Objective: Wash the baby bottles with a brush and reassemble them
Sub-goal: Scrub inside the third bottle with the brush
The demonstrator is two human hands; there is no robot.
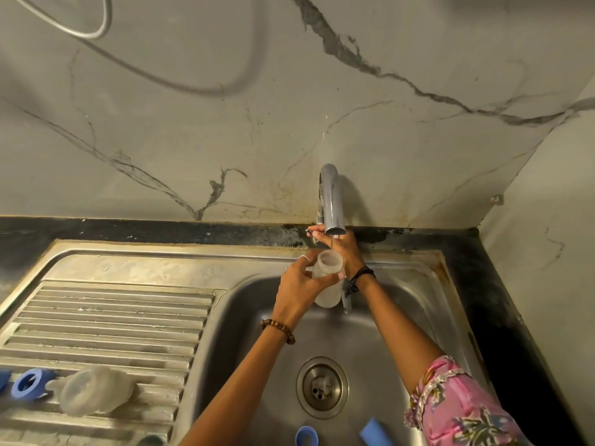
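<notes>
My left hand grips a translucent baby bottle upright, with its open mouth under the chrome faucet spout. A thin stream of water runs from the spout into the bottle. My right hand reaches behind the spout, and its fingers hold the tap handle at the wall side. A grey stick-like thing hangs below my right wrist; what it is I cannot tell. A second translucent bottle lies on its side on the drainboard.
The steel sink basin has a drain in its middle. Two blue parts lie at its near edge. A blue screw ring rests on the ribbed drainboard at the left. The marble wall stands close behind.
</notes>
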